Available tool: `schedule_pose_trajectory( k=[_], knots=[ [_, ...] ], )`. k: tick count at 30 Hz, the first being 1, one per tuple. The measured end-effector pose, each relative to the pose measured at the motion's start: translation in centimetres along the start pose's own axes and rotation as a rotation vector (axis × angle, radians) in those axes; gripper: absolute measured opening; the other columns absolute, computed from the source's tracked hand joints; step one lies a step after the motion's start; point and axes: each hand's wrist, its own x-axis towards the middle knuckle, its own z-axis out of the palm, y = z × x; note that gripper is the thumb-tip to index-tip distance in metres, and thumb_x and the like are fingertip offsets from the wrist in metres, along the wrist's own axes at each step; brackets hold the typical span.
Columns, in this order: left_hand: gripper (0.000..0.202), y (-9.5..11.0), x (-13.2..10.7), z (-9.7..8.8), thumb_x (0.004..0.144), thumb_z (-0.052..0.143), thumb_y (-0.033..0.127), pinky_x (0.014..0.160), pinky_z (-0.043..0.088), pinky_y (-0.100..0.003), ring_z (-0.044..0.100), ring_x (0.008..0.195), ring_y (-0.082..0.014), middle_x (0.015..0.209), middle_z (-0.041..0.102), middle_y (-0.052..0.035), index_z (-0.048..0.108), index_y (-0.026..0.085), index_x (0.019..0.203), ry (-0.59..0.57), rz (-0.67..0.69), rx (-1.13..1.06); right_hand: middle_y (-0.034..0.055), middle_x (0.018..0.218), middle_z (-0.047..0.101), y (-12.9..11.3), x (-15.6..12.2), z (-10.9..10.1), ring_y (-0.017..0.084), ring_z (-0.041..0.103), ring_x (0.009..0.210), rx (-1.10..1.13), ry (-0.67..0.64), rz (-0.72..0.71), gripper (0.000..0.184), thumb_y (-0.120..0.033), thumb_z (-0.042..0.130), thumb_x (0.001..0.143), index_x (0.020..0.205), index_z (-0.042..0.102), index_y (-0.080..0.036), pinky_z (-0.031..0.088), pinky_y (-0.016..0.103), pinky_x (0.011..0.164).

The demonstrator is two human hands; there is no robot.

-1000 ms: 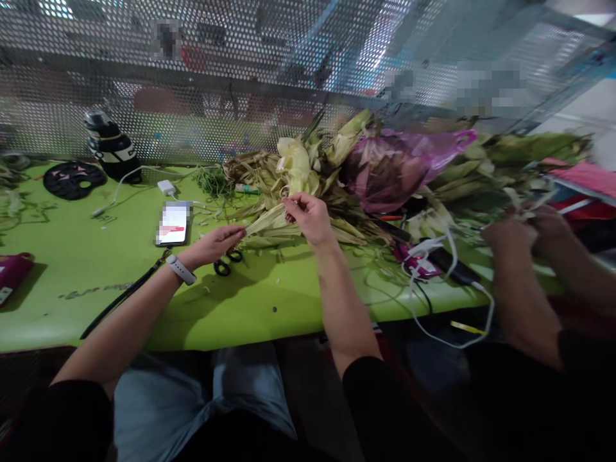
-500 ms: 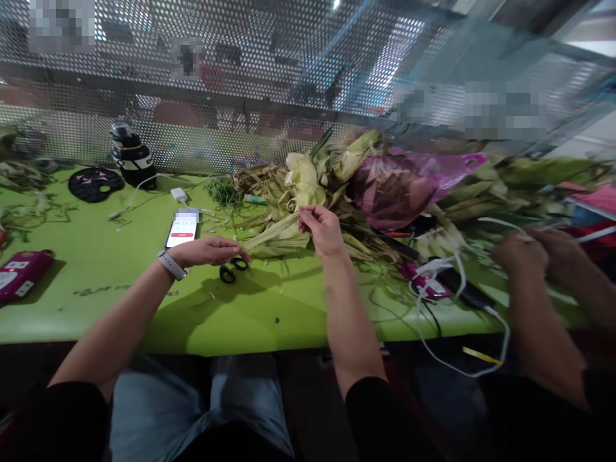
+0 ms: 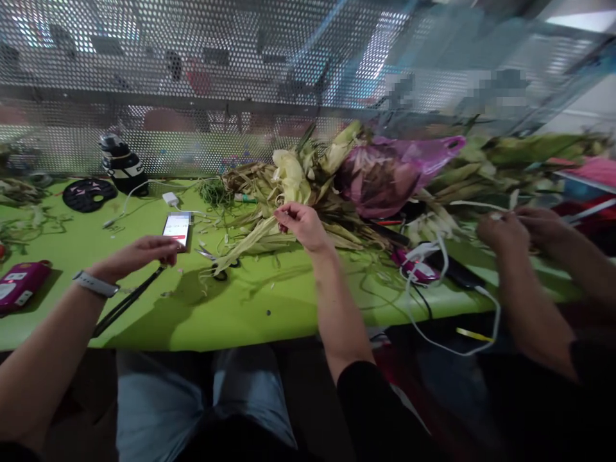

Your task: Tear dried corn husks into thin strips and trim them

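My right hand is closed in a pinch on a pale corn husk leaf that slopes down to the green table. Its tip lies over black-handled scissors. My left hand hovers flat above the table, fingers stretched toward a phone with a lit screen, and it holds nothing. A white watch is on that wrist. Behind my right hand lies a big pile of corn husks with a purple plastic bag.
Another person's two hands work on husks at the right, near a pink device and white cables. A black bottle, a black disc and a charger stand at back left. A pink case lies at the left edge. Perforated metal screen behind.
My left hand let go of the husk tip and moved left toward the phone. My right hand stays pinched on the husk, which now droops onto the scissors.
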Motion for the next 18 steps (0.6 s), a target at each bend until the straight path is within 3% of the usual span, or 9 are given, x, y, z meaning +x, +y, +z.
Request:
schedule_pose_trajectory(
  k=[2,4,6,9,11,14,18],
  knots=[
    [0.044,1.3,1.1,1.0,0.085,0.057,0.054,0.083,0.051,-0.033,0.063,0.094,-0.0214,0.105,0.071,-0.0092,0.070,0.020,0.111,0.092,0.066,-0.073,-0.0038,0.057,0.054,-0.2,-0.2,0.3,0.008,0.049,0.051,0.000,-0.038,0.002,0.041,-0.056,0.074,0.070,0.077,0.061,-0.018,0.043,0.022,0.052],
    [0.047,2.6,2.6,3.2,0.089,0.052,0.055,0.095,0.047,-0.038,0.059,0.112,-0.0242,0.126,0.064,-0.0102,0.066,0.023,0.120,0.048,0.113,-0.123,-0.0036,0.058,0.054,-0.3,-0.3,0.7,0.008,0.049,0.052,0.004,-0.079,0.000,0.039,-0.054,0.073,0.072,0.077,0.061,-0.017,0.043,0.022,0.053],
    [0.051,3.7,4.3,6.1,0.088,0.053,0.056,0.101,0.043,-0.039,0.056,0.119,-0.0253,0.130,0.062,-0.0097,0.063,0.023,0.125,-0.053,0.141,-0.175,-0.0038,0.059,0.053,-0.3,-0.4,1.0,0.008,0.050,0.053,0.002,-0.117,0.001,0.037,-0.053,0.072,0.074,0.078,0.061,-0.017,0.042,0.022,0.053],
    [0.053,4.9,6.3,10.2,0.086,0.054,0.060,0.093,0.047,-0.039,0.062,0.104,-0.0256,0.104,0.071,-0.0116,0.068,0.016,0.113,-0.227,0.129,-0.310,-0.0040,0.059,0.053,-0.1,-0.4,1.3,0.008,0.049,0.054,-0.004,-0.171,0.014,0.036,-0.051,0.070,0.077,0.080,0.062,-0.016,0.041,0.022,0.053],
    [0.056,5.2,7.0,11.8,0.086,0.050,0.062,0.082,0.052,-0.037,0.065,0.081,-0.0199,0.083,0.069,-0.0091,0.068,0.014,0.106,-0.291,0.093,-0.446,-0.0040,0.060,0.053,0.1,-0.3,1.4,0.008,0.049,0.054,-0.004,-0.205,0.020,0.035,-0.050,0.069,0.078,0.082,0.062,-0.016,0.040,0.022,0.053],
    [0.051,5.2,7.1,12.6,0.087,0.052,0.059,0.059,0.050,-0.027,0.050,0.056,-0.0104,0.063,0.053,0.0005,0.066,0.013,0.102,-0.277,0.053,-0.527,-0.0041,0.060,0.053,0.4,-0.2,1.5,0.008,0.049,0.054,-0.004,-0.233,0.013,0.035,-0.050,0.068,0.079,0.083,0.062,-0.016,0.039,0.022,0.052],
    [0.047,4.7,6.6,12.3,0.088,0.051,0.058,0.049,0.041,-0.020,0.035,0.049,-0.0076,0.057,0.036,0.0055,0.064,0.014,0.098,-0.220,0.041,-0.524,-0.0043,0.059,0.053,0.5,-0.3,1.7,0.008,0.049,0.053,0.001,-0.247,0.015,0.036,-0.051,0.068,0.079,0.084,0.062,-0.016,0.040,0.022,0.053]
  ],
)
